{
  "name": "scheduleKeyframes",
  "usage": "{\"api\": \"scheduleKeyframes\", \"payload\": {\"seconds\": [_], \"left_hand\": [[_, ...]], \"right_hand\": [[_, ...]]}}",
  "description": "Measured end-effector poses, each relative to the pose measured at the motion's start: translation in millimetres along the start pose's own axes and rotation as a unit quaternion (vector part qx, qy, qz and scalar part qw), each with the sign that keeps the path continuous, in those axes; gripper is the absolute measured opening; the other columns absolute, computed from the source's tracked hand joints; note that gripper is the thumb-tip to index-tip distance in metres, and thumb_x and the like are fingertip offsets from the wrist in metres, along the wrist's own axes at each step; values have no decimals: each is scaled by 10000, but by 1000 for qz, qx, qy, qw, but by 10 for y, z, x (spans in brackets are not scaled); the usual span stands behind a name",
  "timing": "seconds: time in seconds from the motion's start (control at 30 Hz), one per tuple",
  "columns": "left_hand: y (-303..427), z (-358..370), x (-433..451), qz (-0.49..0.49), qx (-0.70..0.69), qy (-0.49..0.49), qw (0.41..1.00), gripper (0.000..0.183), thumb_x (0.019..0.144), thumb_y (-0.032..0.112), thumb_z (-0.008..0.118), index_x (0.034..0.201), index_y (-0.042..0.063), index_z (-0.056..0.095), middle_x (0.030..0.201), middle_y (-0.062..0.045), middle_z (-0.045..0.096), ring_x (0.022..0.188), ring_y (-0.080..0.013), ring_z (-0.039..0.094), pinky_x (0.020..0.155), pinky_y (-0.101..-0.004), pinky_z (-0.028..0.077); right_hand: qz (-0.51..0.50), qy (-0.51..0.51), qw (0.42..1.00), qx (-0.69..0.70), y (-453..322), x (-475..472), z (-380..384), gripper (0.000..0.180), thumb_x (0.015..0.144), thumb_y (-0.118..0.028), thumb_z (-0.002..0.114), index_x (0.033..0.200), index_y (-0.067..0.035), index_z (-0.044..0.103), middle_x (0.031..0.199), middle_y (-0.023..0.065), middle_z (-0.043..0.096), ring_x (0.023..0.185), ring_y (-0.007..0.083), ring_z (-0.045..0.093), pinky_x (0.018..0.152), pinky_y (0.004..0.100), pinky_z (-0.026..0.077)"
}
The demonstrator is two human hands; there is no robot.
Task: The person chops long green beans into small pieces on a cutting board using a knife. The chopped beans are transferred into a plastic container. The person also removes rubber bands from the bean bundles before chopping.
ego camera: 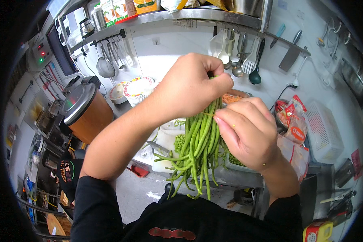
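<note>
A bunch of long green beans hangs from my left hand, whose fingers are closed around its upper end. My right hand, just to the right of the bunch, pinches a thin yellowish tie that crosses the beans. Behind and below the bunch, a white cutting board bears chopped green beans and a knife. A container of chopped green pieces is partly hidden behind my right hand. The hanging tips of the beans reach down in front of my dark shirt.
Left of the counter stands a large lidded pot, with stacked plates nearby. Bagged food and a white plastic basket are at the right. Utensils hang under a metal shelf. A person in a dark cap is at lower left.
</note>
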State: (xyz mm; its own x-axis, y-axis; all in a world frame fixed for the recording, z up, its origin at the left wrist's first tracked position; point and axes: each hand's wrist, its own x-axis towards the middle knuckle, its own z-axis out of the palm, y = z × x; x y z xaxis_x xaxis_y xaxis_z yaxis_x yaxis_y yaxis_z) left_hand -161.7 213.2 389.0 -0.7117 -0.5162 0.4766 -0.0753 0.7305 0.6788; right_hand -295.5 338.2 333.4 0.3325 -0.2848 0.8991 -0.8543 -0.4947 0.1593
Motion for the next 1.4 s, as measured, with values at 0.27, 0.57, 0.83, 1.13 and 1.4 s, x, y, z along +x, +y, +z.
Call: {"api": "scheduleKeyframes", "payload": {"seconds": [0.27, 0.57, 0.83, 1.13, 1.4], "left_hand": [[-35, -60, 48, 22, 81, -10, 996, 290, 878, 186, 624, 669, -9, 574, 532, -24, 440, 542, -79, 397, 503, -319, 378], [-218, -227, -18, 54, 35, -85, 994, 228, 848, 175, 678, 737, -22, 655, 630, -103, 626, 583, -164, 579, 585, -339, 467], [-331, -263, -127, 383, -461, -154, 786, 224, 895, 91, 609, 678, 33, 602, 752, -125, 649, 705, -286, 631, 648, -397, 538], [-307, -183, -188, 417, -523, -106, 736, 269, 928, 215, 579, 685, 100, 579, 787, -80, 662, 782, -230, 648, 682, -378, 543], [-301, -66, -161, 406, -538, -86, 734, 250, 934, 223, 556, 714, 107, 580, 800, -74, 658, 775, -229, 640, 686, -381, 536]], "right_hand": [[-27, -56, 995, -75, -26, 6, 227, 195, 695, -71, 719, 864, -32, 630, 813, 72, 523, 747, 238, 548, 659, 344, 494], [-39, -69, 997, -2, 57, -84, 188, 168, 703, -54, 740, 846, -47, 650, 819, 68, 569, 731, 230, 569, 647, 344, 468], [319, -79, 754, 568, 135, -159, 588, 235, 992, -45, 621, 1216, -10, 680, 1109, 80, 713, 1040, 151, 658, 892, 292, 526], [305, 17, 677, 670, -259, -121, 773, 239, 986, -57, 649, 1214, 4, 684, 1053, 70, 724, 957, 100, 652, 865, 281, 539], [281, 60, 720, 632, -233, -229, 918, 200, 962, -67, 682, 1153, -13, 708, 967, 63, 734, 842, 102, 656, 754, 261, 528]]}}
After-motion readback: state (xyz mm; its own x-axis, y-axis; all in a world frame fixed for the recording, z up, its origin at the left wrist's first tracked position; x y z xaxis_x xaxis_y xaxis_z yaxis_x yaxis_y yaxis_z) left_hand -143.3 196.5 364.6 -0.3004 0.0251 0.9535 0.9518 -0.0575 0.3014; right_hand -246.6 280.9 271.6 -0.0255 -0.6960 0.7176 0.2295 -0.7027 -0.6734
